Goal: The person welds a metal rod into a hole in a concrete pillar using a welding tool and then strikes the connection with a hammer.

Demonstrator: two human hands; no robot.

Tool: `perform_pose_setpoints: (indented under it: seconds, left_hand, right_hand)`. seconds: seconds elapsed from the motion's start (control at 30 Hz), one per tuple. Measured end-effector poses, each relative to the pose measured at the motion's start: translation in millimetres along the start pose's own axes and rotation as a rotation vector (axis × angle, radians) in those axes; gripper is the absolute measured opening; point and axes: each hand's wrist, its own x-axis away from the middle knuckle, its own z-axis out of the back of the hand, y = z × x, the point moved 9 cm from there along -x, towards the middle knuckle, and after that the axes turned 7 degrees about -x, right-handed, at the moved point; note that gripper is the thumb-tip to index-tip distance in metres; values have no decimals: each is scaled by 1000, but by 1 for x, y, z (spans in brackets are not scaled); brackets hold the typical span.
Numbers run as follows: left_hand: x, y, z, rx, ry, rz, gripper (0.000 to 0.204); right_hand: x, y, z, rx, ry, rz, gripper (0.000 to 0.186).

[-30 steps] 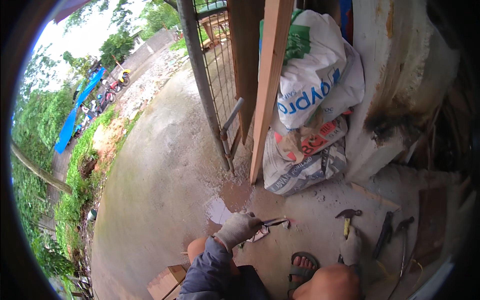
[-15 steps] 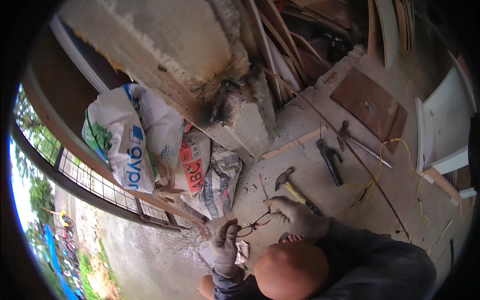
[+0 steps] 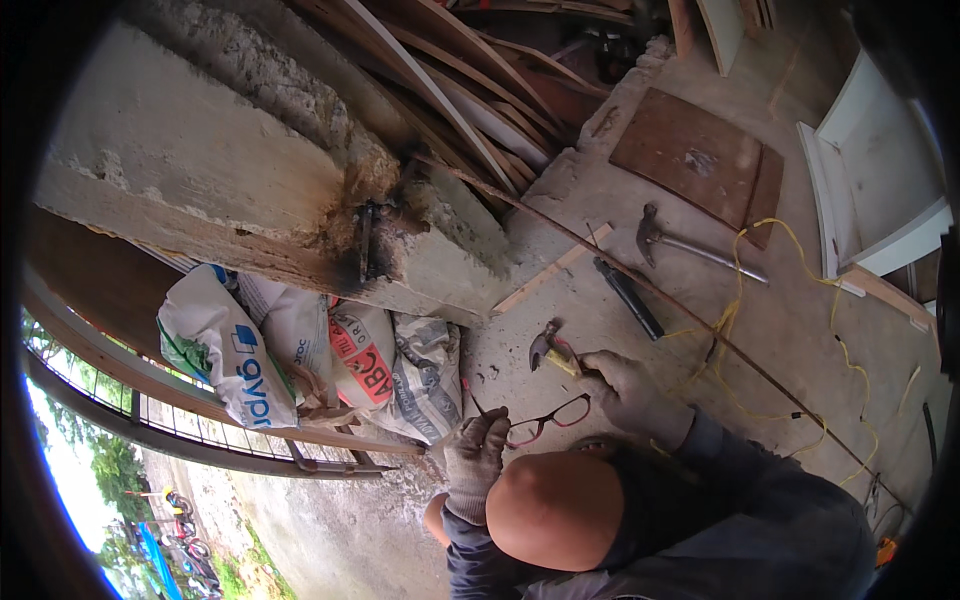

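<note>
A pair of dark-red-framed eyeglasses [image 3: 548, 420] is stretched between my two gloved hands, just beyond my bare knee [image 3: 553, 510]. My left hand [image 3: 474, 458] is closed on one side of the frame, and a thin temple arm sticks up past its fingers. On the other side my right hand [image 3: 628, 395] pinches the second temple arm, whose reddish tip shows above the fingers. Right behind that hand a claw hammer [image 3: 546, 345] with a yellow handle lies on the concrete floor; the hand hides much of its handle.
A rusty bar [image 3: 620, 265] slants across the floor from a scorched concrete column [image 3: 300, 190]. Filled sacks [image 3: 365, 355] lean under the column. Farther right are a black electrode holder [image 3: 630, 298], a second hammer [image 3: 700, 247], yellow cord [image 3: 733, 310] and a brown board [image 3: 690, 155].
My view has shifted, and my hands have come a little farther apart. The eyeglasses have turned, so a lens faces up more plainly. My right hand now covers more of the near hammer's handle.
</note>
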Motion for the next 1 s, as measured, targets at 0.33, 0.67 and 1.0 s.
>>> perform_pose_setpoints:
  seconds: [0.33,0.67,1.0]
  left_hand:
    - [-14,107,55,211,83,-237,23]
    - [54,210,108,21,347,-786,34]
    - [86,204,129,40,231,-852,52]
  right_hand:
    - [-9,-87,54,-168,51,215,19]
    - [28,-169,68,-674,-78,748,39]
    - [59,-169,40,-763,-158,705,42]
